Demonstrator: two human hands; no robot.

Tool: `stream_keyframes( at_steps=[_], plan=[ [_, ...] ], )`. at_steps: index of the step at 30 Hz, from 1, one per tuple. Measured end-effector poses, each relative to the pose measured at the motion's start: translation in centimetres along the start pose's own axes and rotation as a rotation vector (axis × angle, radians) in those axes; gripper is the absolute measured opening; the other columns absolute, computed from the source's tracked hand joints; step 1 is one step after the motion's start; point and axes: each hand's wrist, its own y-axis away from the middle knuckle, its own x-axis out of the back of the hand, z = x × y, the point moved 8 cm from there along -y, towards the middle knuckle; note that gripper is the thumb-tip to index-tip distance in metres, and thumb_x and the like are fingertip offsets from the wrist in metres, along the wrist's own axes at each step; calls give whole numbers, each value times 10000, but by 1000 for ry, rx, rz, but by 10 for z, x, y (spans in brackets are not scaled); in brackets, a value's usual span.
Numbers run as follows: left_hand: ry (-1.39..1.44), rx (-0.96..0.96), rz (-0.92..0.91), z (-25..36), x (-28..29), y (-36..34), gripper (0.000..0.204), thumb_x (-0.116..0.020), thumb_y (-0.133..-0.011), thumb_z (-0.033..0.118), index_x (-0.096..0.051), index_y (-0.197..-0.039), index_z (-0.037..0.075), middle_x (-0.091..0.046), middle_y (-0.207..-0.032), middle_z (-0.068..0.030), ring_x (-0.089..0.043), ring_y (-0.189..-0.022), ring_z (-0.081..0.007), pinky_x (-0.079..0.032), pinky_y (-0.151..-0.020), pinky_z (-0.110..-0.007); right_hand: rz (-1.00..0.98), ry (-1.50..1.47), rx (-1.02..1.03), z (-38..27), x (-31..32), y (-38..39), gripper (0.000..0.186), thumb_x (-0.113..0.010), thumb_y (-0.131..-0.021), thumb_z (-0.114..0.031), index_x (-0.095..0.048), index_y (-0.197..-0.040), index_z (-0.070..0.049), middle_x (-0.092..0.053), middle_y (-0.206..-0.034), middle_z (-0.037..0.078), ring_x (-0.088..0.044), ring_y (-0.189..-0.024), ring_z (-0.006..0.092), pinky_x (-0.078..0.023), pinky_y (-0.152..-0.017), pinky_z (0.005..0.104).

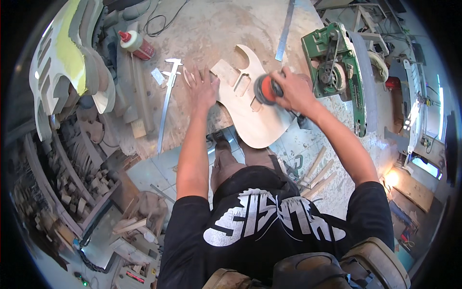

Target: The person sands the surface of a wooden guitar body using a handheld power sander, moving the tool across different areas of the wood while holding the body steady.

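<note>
A pale wooden electric guitar body point(255, 125) lies flat on the workbench, its near end jutting past the front edge. Routed cavities show in its upper face. My right hand point(294, 92) is closed round an orange and black orbital sander point(267, 89), which rests on the body's face beside the cavities. My left hand point(203, 89) lies with its fingers spread at the body's left edge, partly on the bench. A metal caliper point(167, 101) lies just left of that hand.
A red-capped glue bottle point(137, 45) stands at the back left, near more guitar bodies point(62, 62) stacked up. A steel ruler point(286, 30) lies at the back. On the right stands a green belt-driven machine point(332, 72). Wood offcuts point(84, 190) fill a rack at lower left.
</note>
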Motion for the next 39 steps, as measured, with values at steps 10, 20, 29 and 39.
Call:
stream_keyframes(
  at_steps=[10, 20, 29, 39],
  plan=[
    [-9, 114, -248, -1, 3, -3, 877, -536, -1019, 656, -295, -1713, 178, -59, -1800, -227, 137, -1639, -478, 46, -1321, -594, 66, -18, 85, 5, 0, -27, 659, -811, -771, -183, -547, -1373, -158, -550, -1208, 241, -684, -985, 468, -570, -823, 576],
    [-2, 98, -228, 1, 0, -7, 852, -529, -1026, 658, -328, -1702, 179, -93, -1794, -232, 126, -1636, -488, -2, -1335, -567, 69, -27, 34, 19, 6, -54, 679, -774, -791, -206, -536, -1425, -160, -566, -1238, 261, -704, -963, 503, -579, -849, 580],
    [-14, 13, -161, -2, -5, -9, 848, -472, -1036, 707, -371, -1679, 164, -139, -1757, -316, 105, -1610, -561, 51, -1311, -612, 115, -21, -85, 60, -11, 78, 687, -816, -760, -157, -524, -1381, -138, -524, -1257, 220, -671, -1039, 491, -565, -848, 570],
    [-35, -8, -199, -8, -8, -17, 841, -451, -1042, 705, -353, -1689, 176, -119, -1753, -335, 111, -1600, -580, 71, -1298, -635, -2, -76, -200, -15, -45, 116, 631, -814, -769, -118, -571, -1344, -209, -528, -1257, 197, -663, -1049, 435, -602, -815, 541]
  ],
)
